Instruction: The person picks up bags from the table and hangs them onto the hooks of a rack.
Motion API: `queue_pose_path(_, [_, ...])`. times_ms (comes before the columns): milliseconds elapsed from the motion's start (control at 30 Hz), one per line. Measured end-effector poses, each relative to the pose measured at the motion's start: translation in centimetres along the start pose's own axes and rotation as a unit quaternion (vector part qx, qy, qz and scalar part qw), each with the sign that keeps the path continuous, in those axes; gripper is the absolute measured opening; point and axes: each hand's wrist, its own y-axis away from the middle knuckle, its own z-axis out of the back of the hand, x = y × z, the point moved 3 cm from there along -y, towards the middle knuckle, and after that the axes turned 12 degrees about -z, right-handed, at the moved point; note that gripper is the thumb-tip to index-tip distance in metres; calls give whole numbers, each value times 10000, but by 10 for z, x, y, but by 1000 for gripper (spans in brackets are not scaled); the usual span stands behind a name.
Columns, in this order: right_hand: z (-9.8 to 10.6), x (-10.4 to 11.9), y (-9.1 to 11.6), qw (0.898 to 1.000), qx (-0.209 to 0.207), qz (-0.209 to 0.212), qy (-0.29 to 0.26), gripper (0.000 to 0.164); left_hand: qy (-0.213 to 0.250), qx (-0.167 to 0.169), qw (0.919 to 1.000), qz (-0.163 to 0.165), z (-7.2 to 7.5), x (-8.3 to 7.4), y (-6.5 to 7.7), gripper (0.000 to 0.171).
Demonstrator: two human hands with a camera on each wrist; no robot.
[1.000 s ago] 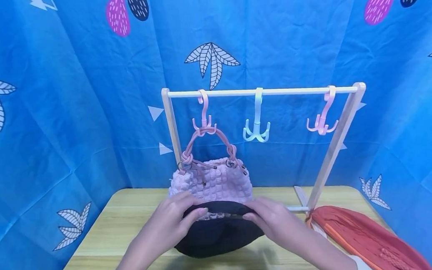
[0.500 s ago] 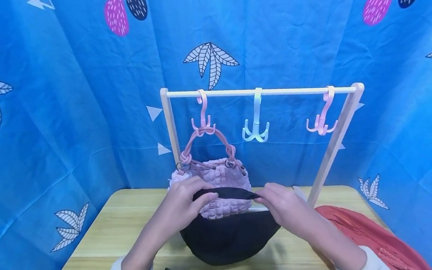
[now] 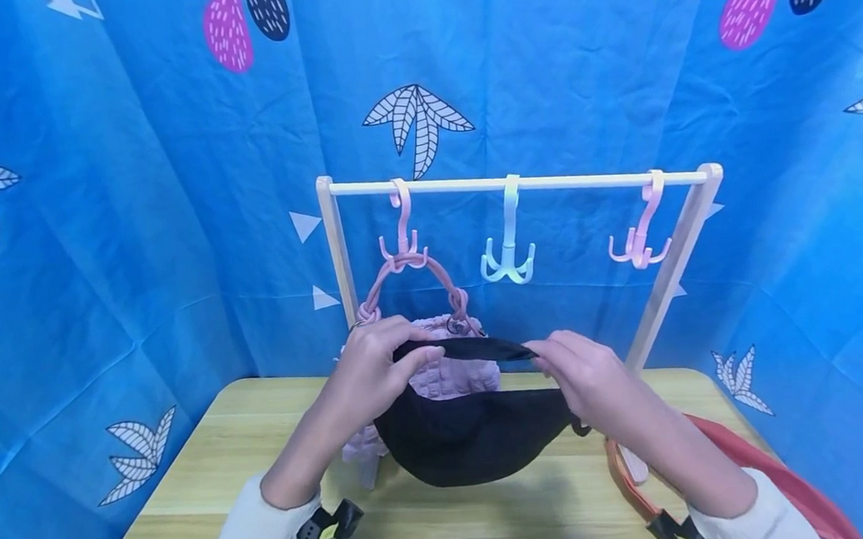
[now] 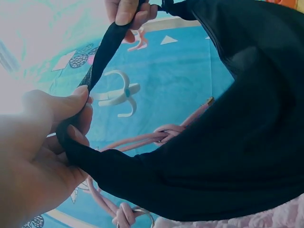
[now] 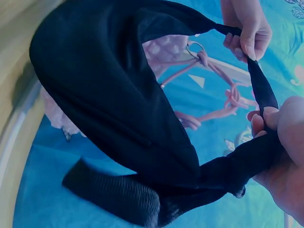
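A black cloth shoulder bag (image 3: 477, 442) hangs in the air by its strap, in front of the rack. My left hand (image 3: 378, 365) pinches the strap at its left end; my right hand (image 3: 577, 372) pinches it farther right, so the strap stretches between them. In the left wrist view, the thumb and fingers of the left hand (image 4: 52, 123) curl round the strap. The right wrist view has the right hand (image 5: 280, 142) gripping it too, and a loose black strap end (image 5: 109, 190) dangles below. Behind the black bag, a pink puffy handbag (image 3: 454, 376) hangs from the left pink hook (image 3: 402, 230).
The wooden rack's white bar (image 3: 463, 185) also carries a pale blue hook (image 3: 508, 239) and a right pink hook (image 3: 641, 230), both bare. A red bag (image 3: 745, 456) with an orange strap lies on the wooden table (image 3: 240, 433) at right. Blue patterned cloth surrounds the table.
Both hands have lifted the black bag upward and slightly right, away from the table. The strap is now pulled up higher over the bag's body. The pink handbag stays on its hook.
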Motion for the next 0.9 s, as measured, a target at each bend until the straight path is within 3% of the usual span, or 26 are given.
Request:
queue_pose_path(233, [12, -5, -9, 9994, -321, -139, -57, 50, -44, -420, 9991, -54, 0, -1, -15, 21])
queue_pose_path(400, [18, -9, -15, 9985, -462, -294, 20, 32, -50, -725, 9972, -164, -1, -2, -25, 19])
queue_pose_path(533, [21, -12, -20, 9975, -519, -459, 122, 41, -37, -913, 9956, -189, -2, -2, -32, 19])
queue_pose_path(900, [27, -22, -33, 9943, -756, -629, 400, 28, -285, -1383, 9895, -312, -5, -4, -51, 20])
